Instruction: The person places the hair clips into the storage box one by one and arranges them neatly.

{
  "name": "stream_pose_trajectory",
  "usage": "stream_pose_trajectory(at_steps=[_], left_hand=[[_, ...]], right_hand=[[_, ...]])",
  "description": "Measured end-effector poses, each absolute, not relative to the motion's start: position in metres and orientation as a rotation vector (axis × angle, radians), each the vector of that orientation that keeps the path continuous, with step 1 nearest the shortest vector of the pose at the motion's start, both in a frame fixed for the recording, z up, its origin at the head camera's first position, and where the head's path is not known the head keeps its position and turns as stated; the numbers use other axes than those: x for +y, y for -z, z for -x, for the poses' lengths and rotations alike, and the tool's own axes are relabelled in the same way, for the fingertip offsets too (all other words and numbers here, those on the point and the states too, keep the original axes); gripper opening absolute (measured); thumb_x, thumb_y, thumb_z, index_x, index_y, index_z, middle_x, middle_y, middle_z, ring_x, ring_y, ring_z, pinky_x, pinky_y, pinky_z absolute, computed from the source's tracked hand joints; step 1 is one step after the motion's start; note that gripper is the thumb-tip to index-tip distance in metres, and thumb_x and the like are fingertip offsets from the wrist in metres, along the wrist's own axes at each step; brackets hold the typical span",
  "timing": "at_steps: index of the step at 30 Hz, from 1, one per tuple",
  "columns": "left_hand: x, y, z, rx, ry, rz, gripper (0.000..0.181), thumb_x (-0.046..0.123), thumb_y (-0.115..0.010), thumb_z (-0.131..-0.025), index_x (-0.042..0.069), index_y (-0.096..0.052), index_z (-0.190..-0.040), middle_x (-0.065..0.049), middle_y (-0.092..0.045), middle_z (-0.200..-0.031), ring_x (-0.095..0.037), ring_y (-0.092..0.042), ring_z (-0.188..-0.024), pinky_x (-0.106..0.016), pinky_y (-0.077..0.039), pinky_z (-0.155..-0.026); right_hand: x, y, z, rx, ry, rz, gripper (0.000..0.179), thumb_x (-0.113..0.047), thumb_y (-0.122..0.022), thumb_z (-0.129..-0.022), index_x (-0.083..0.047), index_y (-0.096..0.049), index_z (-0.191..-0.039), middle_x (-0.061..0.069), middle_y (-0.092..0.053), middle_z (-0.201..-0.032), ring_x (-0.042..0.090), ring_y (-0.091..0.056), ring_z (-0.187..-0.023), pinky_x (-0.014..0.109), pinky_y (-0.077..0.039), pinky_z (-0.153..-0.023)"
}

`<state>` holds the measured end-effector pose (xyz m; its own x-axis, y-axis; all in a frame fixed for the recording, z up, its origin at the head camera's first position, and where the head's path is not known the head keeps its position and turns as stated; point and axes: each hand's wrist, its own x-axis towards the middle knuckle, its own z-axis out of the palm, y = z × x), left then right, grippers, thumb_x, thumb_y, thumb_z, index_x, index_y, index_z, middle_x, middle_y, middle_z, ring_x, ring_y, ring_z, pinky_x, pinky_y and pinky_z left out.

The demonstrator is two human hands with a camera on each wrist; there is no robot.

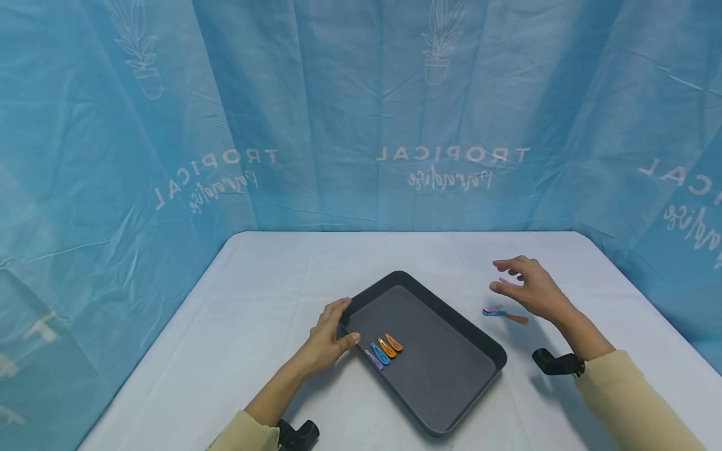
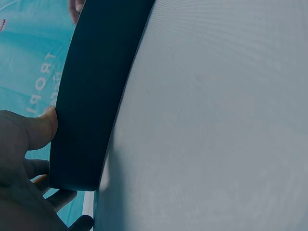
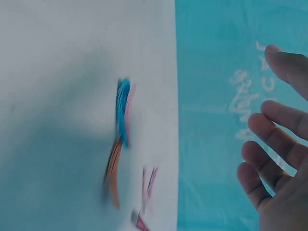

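Observation:
A dark grey rectangular tray [image 1: 429,363] lies at an angle on the white table. My left hand [image 1: 327,338] grips its left corner, the thumb at the rim and the fingers around the outside. Inside, near that corner, a purple snap hair clip [image 1: 373,359], a blue hair clip [image 1: 380,354] and two orange hair clips [image 1: 387,347] form a row. Above the table to the right hovers my right hand [image 1: 530,288], fingers spread and holding nothing. Below it lie blue hair clips [image 3: 123,108], orange-brown hair clips [image 3: 113,168] and pink hair clips [image 3: 148,187], blurred in the right wrist view.
White cloth covers the table [image 1: 282,275]. A blue curtain [image 1: 338,113] with printed lettering hangs behind and along the sides. Each wrist carries a black camera mount [image 1: 555,362].

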<state>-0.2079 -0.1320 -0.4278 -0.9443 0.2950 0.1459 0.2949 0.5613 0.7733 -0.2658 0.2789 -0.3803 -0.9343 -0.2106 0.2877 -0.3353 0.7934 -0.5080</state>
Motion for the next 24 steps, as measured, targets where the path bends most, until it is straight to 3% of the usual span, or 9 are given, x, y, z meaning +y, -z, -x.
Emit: stream_pose_trajectory(at_steps=[8, 16, 24], left_hand=[[-0.132, 0.428, 0.208, 2.778, -1.365, -0.51, 0.068, 0.021, -0.062, -0.09, 0.005, -0.028, -0.147, -0.017, -0.026, -0.151, -0.041, -0.02, -0.141, -0.076, -0.006, -0.102], [-0.132, 0.427, 0.209, 2.773, -1.374, -0.513, 0.067, 0.02, -0.061, -0.09, 0.004, -0.028, -0.147, -0.018, -0.026, -0.151, -0.042, -0.019, -0.141, -0.076, -0.005, -0.102], [-0.132, 0.428, 0.209, 2.778, -1.372, -0.519, 0.067, 0.02, -0.061, -0.091, 0.004, -0.028, -0.147, -0.017, -0.026, -0.151, -0.042, -0.02, -0.141, -0.076, -0.006, -0.102]], right_hand=[[0.3, 0.389, 0.268, -2.851, -0.812, -0.218, 0.068, -0.05, -0.063, -0.085, -0.001, -0.052, -0.131, 0.023, -0.05, -0.127, 0.041, -0.043, -0.114, 0.056, -0.046, -0.083], [0.316, 0.402, 0.272, -2.891, -0.758, -0.105, 0.061, -0.038, -0.066, -0.086, 0.003, -0.052, -0.129, 0.03, -0.046, -0.128, 0.045, -0.039, -0.113, 0.053, -0.049, -0.077], [0.331, 0.413, 0.277, -2.95, -0.729, 0.019, 0.066, -0.039, -0.068, -0.084, 0.007, -0.05, -0.129, 0.033, -0.042, -0.127, 0.047, -0.034, -0.112, 0.051, -0.046, -0.074]])
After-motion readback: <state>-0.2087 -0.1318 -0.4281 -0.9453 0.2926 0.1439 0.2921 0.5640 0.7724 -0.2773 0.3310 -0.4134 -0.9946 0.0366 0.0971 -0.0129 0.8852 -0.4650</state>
